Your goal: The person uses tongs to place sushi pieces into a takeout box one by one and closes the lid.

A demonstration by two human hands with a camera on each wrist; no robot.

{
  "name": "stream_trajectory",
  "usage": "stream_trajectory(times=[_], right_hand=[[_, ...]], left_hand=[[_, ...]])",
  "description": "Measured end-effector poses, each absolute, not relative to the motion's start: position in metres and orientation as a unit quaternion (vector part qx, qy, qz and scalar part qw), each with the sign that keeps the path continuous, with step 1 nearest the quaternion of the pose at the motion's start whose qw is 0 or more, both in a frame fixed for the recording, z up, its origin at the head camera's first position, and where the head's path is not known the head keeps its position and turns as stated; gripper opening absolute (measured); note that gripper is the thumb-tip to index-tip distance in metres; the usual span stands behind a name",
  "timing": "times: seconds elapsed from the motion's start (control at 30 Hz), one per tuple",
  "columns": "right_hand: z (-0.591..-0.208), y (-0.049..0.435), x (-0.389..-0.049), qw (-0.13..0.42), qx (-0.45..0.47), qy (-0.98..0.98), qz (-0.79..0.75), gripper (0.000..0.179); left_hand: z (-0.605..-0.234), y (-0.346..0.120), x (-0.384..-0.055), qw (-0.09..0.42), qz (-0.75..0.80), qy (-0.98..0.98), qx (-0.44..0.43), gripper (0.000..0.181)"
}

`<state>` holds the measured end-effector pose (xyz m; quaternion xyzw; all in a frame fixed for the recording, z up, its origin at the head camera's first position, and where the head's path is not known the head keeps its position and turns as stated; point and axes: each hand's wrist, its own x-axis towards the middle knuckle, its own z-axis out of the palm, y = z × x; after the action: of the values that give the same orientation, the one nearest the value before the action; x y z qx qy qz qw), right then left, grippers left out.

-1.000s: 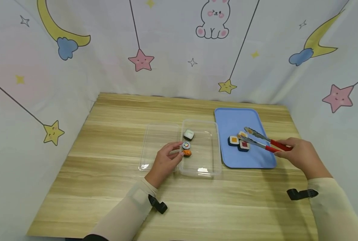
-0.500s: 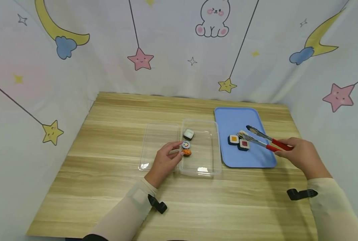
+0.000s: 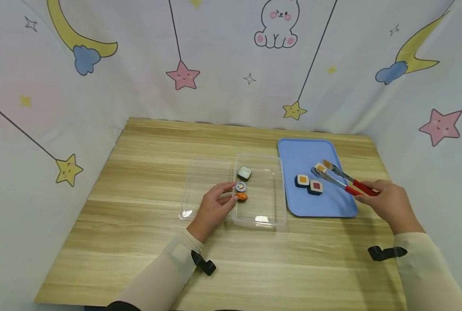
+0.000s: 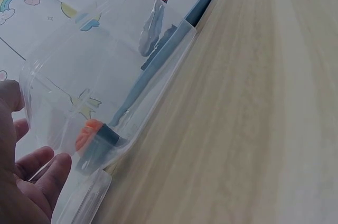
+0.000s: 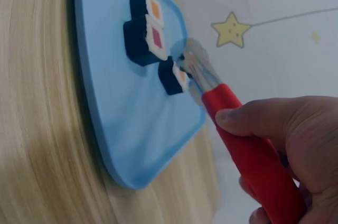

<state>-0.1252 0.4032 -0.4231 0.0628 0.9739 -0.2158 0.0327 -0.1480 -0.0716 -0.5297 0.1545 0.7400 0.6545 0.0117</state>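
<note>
My right hand (image 3: 388, 201) grips red-handled metal tongs (image 3: 363, 188) over the blue tray (image 3: 306, 151). The tongs' tips stand on either side of a toy sushi roll with a yellow-orange centre (image 3: 321, 167); whether they squeeze it is hard to tell. Two more sushi rolls, one orange-centred (image 3: 302, 180) and one red-centred (image 3: 315, 187), touch each other on the tray. My left hand (image 3: 212, 208) holds the left rim of a clear plastic container (image 3: 282, 190). Along that side lie a pale-topped roll (image 3: 244, 173), a small round roll (image 3: 240, 187) and an orange-topped sushi (image 3: 242, 197).
A clear lid (image 3: 205, 172) lies flat on the wooden table (image 3: 145, 181), left of the container and partly behind the left hand. The tray stands close to the container's right wall. A patterned curtain (image 3: 223, 52) surrounds the table's back and sides.
The yellow-orange-centred roll has shifted up and to the right, away from the other two on the tray, along with the tongs' tips. My left hand stays in place.
</note>
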Motion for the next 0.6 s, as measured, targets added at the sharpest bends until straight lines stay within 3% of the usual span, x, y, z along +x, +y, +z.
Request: stream_trajectory(times=[0.4, 0.6], right_hand=[[-0.433, 0.402, -0.125, -0.014, 0.034, 0.981, -0.193, 0.05], [-0.416, 0.391, -0.12, -0.036, 0.037, 0.974, -0.219, 0.052]], left_hand=[[-0.53, -0.072, -0.149, 0.013, 0.658, 0.736, 0.159, 0.041], [-0.529, -0.073, -0.149, 0.011, 0.655, 0.738, 0.161, 0.041]])
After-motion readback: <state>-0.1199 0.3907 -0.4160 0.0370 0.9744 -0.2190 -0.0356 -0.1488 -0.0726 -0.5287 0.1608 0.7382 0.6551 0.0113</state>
